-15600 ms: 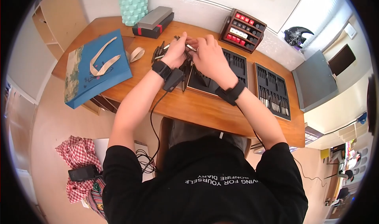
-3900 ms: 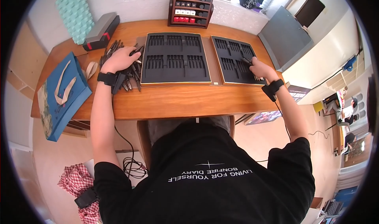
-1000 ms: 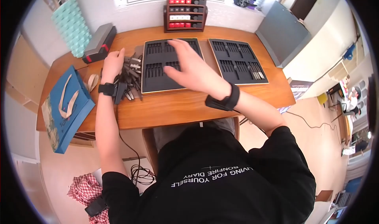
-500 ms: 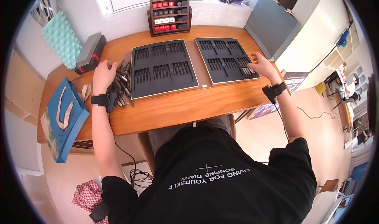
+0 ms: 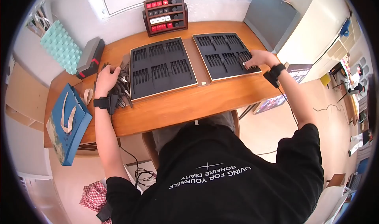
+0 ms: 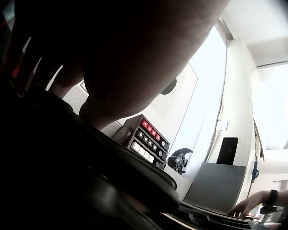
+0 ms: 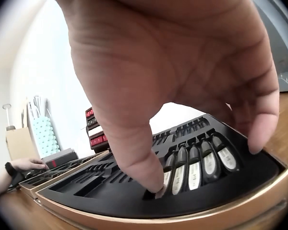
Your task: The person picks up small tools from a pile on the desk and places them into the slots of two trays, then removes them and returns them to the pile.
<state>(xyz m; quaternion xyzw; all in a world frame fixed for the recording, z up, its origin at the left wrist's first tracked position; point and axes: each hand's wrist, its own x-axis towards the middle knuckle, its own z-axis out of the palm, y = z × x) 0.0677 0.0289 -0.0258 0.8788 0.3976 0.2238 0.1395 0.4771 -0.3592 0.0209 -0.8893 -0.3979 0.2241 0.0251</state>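
Observation:
In the head view, my left hand (image 5: 107, 81) rests at the pile of dark, slim pieces (image 5: 123, 85), its fingers loosely bent; whether it holds one is hidden. My right hand (image 5: 262, 59) is over the front right corner of the right black tray (image 5: 231, 70). In the right wrist view, the thumb of the right hand (image 7: 168, 62) touches the leftmost of several pale-ended pieces (image 7: 194, 175) lying side by side in slots. The other fingers arch over the row, one fingertip near the tray's edge. The left black tray (image 5: 154, 81) has slots without pieces.
Behind the trays stands a wooden rack (image 5: 166, 15) of red, white and black cubes. A grey box (image 5: 90, 57) and a blue bag (image 5: 77, 123) are at the left, with a green textured holder (image 5: 61, 46) behind. A grey panel (image 5: 271, 16) leans at the right.
My right hand has gone from above the left tray to the right tray's front corner, its thumb now lower at the pieces. The left hand stays by the pile; the head view has shifted.

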